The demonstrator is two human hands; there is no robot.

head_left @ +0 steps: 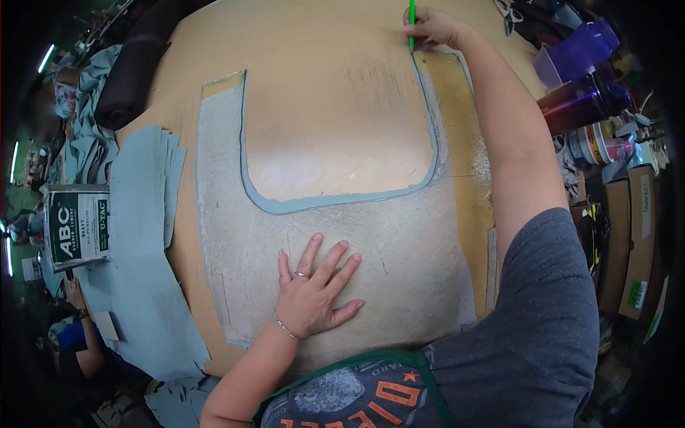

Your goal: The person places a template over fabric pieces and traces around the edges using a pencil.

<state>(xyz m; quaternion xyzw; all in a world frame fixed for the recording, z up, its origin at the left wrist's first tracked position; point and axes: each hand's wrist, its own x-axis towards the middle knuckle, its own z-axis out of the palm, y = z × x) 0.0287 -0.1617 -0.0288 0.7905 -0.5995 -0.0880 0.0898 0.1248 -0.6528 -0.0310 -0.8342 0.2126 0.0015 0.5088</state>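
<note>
My left hand (314, 292) lies flat with fingers spread on a large grey U-shaped template (399, 250), pressing near its middle. A ring and a bracelet are on that hand. Beneath the template, a blue-green sheet (285, 206) shows as a narrow strip along the curved cutout. At the far right end of the U, my right hand (432, 30) grips a bright green pencil (412, 25), held nearly upright. Its tip is at the template's inner edge, by the top of the right arm. The template's right side is yellowish and see-through.
Blue-green sheets (135, 235) overlap on the table's left, beside an ABC rubber cement can (78, 225). A dark roll (135, 78) lies at the back left. Scissors (509, 14), a purple bottle (581, 103) and cardboard boxes (638, 235) are at right. Another person's arm (87, 335) shows lower left.
</note>
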